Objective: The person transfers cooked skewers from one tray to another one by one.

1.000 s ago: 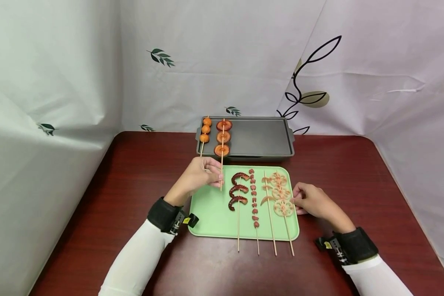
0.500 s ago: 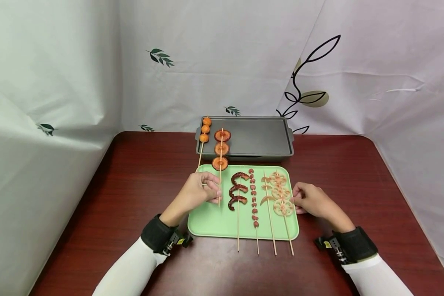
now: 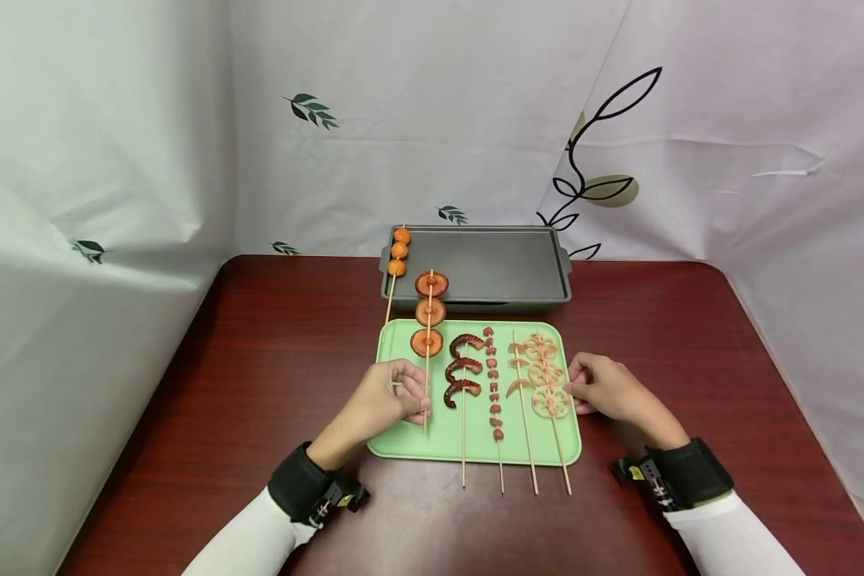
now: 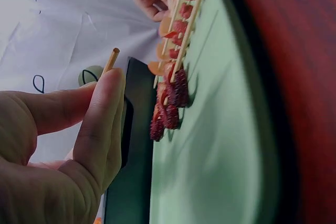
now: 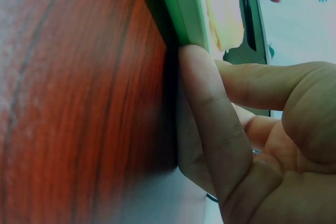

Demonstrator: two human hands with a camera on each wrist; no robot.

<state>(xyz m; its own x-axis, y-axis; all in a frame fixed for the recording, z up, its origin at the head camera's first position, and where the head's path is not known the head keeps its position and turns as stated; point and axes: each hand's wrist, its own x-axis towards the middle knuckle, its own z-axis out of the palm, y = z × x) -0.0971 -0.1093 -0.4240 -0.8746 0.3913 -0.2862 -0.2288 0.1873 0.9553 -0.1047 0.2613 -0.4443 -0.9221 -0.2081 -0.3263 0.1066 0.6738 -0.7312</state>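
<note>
My left hand (image 3: 385, 404) pinches the bare stick of a skewer with three brown mushroom slices (image 3: 427, 342), holding it above the left part of a light green tray (image 3: 406, 445). In the left wrist view, the stick's end (image 4: 111, 60) sticks out past the fingertips. At the tray's right edge, my right hand (image 3: 605, 388) grips the rim between thumb and fingers. On the tray lie an octopus tentacle skewer (image 3: 463, 367), a skewer of small red meat pieces (image 3: 494, 386), one with thin orange, curved pieces (image 3: 520, 386) and a lotus root skewer (image 3: 550, 402).
Behind the tray stands a dark grey grill pan (image 3: 500, 264). A skewer of three orange balls (image 3: 399, 250) lies along its left side, with its stick reaching toward the tray's left rim. The reddish-brown table (image 3: 281, 344) ends at a white cloth backdrop (image 3: 418, 120).
My left hand has moved toward the person, bringing the mushroom skewer from over the grill pan to over the tray. The right hand keeps its hold on the tray's rim.
</note>
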